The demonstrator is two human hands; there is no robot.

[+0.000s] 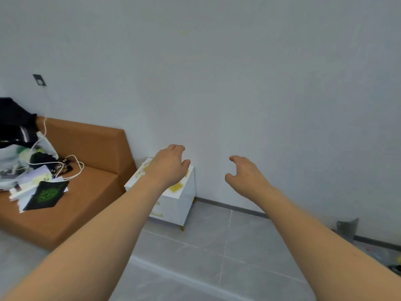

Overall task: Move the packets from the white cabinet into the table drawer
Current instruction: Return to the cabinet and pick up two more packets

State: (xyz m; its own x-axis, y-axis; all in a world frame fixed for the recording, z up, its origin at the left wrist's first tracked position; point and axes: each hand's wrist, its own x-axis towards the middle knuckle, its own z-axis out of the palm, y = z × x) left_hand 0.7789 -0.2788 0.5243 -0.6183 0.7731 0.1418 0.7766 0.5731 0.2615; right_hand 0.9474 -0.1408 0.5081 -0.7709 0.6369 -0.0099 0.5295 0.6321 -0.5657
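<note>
A small white cabinet (183,202) on gold feet stands on the floor against the wall, beside a brown sofa. Yellow packets (176,187) lie on its top, partly hidden by my arm. My left hand (168,165) reaches out in front of the cabinet top, fingers loosely curled, holding nothing. My right hand (245,172) is stretched forward to the right of the cabinet, fingers loosely bent, also holding nothing. Gold drawer handles (156,213) show on the cabinet front. No table drawer is in view.
The brown sofa (91,170) at the left carries bags, papers, a white cord and a black pouch (46,195). Grey tiled floor (206,246) lies between me and the cabinet. A grey object (347,228) leans on the wall at the right.
</note>
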